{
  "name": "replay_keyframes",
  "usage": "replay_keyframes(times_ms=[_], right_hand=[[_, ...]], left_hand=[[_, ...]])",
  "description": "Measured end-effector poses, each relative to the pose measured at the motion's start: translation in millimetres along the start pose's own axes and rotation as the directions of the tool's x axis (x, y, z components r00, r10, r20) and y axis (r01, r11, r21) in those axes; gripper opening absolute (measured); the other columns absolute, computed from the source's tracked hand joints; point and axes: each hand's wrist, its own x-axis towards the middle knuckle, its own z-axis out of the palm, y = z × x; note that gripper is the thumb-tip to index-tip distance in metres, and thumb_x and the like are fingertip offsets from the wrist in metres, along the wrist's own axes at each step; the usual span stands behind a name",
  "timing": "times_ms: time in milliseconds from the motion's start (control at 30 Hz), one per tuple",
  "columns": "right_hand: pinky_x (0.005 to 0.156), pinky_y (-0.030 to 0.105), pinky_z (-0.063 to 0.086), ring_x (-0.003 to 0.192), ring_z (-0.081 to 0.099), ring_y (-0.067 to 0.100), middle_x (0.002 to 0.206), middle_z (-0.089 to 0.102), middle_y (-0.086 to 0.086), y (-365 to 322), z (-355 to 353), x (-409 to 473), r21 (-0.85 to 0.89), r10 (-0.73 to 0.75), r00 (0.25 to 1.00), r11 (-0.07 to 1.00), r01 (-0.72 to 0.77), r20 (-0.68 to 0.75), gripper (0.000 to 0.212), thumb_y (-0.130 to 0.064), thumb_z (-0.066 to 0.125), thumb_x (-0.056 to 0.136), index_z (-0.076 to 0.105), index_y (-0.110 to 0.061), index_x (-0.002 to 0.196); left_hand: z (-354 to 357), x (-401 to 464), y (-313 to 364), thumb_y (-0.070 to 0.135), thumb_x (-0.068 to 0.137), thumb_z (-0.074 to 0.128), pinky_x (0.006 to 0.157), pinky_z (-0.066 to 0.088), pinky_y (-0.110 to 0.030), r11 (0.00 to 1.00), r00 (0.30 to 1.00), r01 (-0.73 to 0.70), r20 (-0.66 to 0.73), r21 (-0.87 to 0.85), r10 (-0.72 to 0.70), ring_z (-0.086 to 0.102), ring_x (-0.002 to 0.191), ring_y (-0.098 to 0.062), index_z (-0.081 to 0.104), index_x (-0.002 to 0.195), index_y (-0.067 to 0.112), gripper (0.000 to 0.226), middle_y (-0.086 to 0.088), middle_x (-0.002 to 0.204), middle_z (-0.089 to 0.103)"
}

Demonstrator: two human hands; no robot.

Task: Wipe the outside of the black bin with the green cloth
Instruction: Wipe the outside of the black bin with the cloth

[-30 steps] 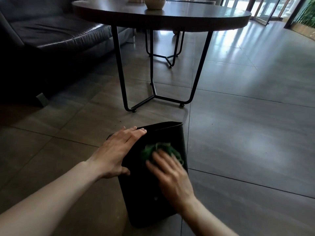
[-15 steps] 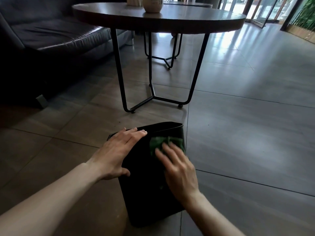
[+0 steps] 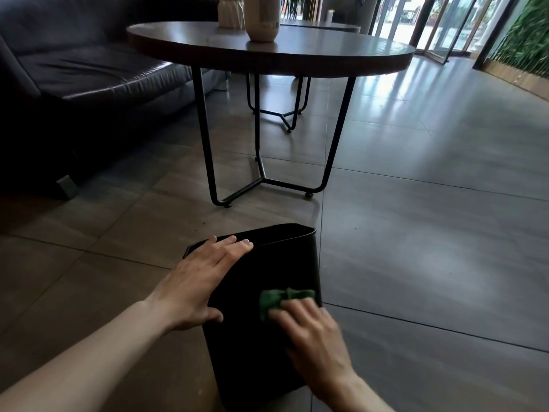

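Note:
The black bin (image 3: 276, 263) stands on the tiled floor just in front of me, its near wall facing up toward the camera. My left hand (image 3: 199, 281) lies flat with spread fingers on the bin's upper left edge and wall. My right hand (image 3: 315, 340) presses the crumpled green cloth (image 3: 279, 298) against the bin's near wall, by its right edge about halfway down. Part of the cloth is hidden under my fingers.
A round dark table (image 3: 297, 52) on thin black metal legs (image 3: 205, 138) stands right behind the bin, with a pale vase (image 3: 263, 19) on top. A dark leather sofa (image 3: 83, 72) fills the left. Tiled floor (image 3: 430, 233) stretches to the right toward glass doors.
My right hand has slid the green cloth down the bin's wall from near the rim to about halfway. The left hand stays on the bin. The camera has tilted up.

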Motion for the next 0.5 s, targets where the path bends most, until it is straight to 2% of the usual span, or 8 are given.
replay_keyframes(times_ms=[100, 200, 267, 367, 433, 500], right_hand=[[0.065, 0.037, 0.053, 0.091, 0.062, 0.032, 0.103, 0.064, 0.002, 42, -41, 22, 0.095, 0.290, 0.946, 0.956, -0.278, -0.143, 0.062, -0.012, 0.085, 0.061, 0.064, -0.027, 0.117], [0.063, 0.032, 0.042, 0.091, 0.062, 0.034, 0.099, 0.062, 0.005, 94, -82, 51, 0.020, 0.435, 0.881, 0.898, -0.439, -0.183, 0.070, -0.011, 0.090, 0.064, 0.066, -0.031, 0.127], [0.064, 0.031, 0.040, 0.095, 0.061, 0.032, 0.102, 0.062, 0.003, 118, -98, 68, -0.040, 0.414, 0.907, 0.908, -0.418, -0.076, 0.067, -0.019, 0.089, 0.073, 0.065, -0.036, 0.133], [0.068, 0.030, 0.039, 0.101, 0.055, 0.022, 0.108, 0.056, -0.004, 125, -100, 87, -0.103, 0.244, 0.954, 0.968, -0.229, 0.173, 0.064, -0.025, 0.082, 0.085, 0.058, -0.050, 0.139], [0.077, 0.036, 0.044, 0.105, 0.048, 0.018, 0.110, 0.048, -0.006, 115, -93, 97, -0.117, 0.159, 0.937, 0.985, -0.128, 0.310, 0.061, -0.025, 0.076, 0.091, 0.054, -0.058, 0.137], [0.082, 0.039, 0.044, 0.106, 0.044, 0.020, 0.112, 0.043, -0.005, 106, -85, 101, -0.110, 0.105, 0.925, 0.991, -0.070, 0.365, 0.047, -0.028, 0.070, 0.095, 0.059, -0.057, 0.131]], left_hand=[[-2, -10, -8, 0.052, 0.049, 0.092, 0.127, 0.010, -0.035, 1.000, 1.000, -0.017, -0.006, -0.013, 0.017, 0.004, 0.154, -0.004, 0.003, 0.158, 0.035, 0.141, 0.021, 0.165, 0.010], [-5, -24, -19, 0.052, 0.050, 0.092, 0.126, 0.011, -0.036, 0.999, 0.999, -0.037, -0.009, 0.017, 0.037, 0.005, 0.154, -0.005, 0.006, 0.158, 0.033, 0.140, 0.019, 0.165, 0.012], [-7, -33, -26, 0.052, 0.050, 0.092, 0.125, 0.014, -0.037, 0.998, 0.999, -0.046, -0.023, 0.031, 0.046, 0.010, 0.155, -0.008, 0.011, 0.158, 0.029, 0.137, 0.016, 0.166, 0.015], [-9, -40, -32, 0.049, 0.052, 0.093, 0.123, 0.017, -0.037, 0.995, 0.995, -0.080, -0.050, 0.055, 0.083, 0.018, 0.154, -0.012, 0.019, 0.157, 0.025, 0.131, 0.011, 0.166, 0.020], [-10, -41, -34, 0.048, 0.056, 0.092, 0.122, 0.019, -0.038, 0.991, 0.992, -0.111, -0.060, 0.070, 0.115, 0.020, 0.154, -0.013, 0.023, 0.156, 0.025, 0.123, 0.012, 0.166, 0.021], [-9, -42, -34, 0.047, 0.059, 0.091, 0.122, 0.020, -0.039, 0.990, 0.990, -0.120, -0.064, 0.073, 0.125, 0.020, 0.154, -0.013, 0.025, 0.155, 0.025, 0.119, 0.013, 0.166, 0.020]])
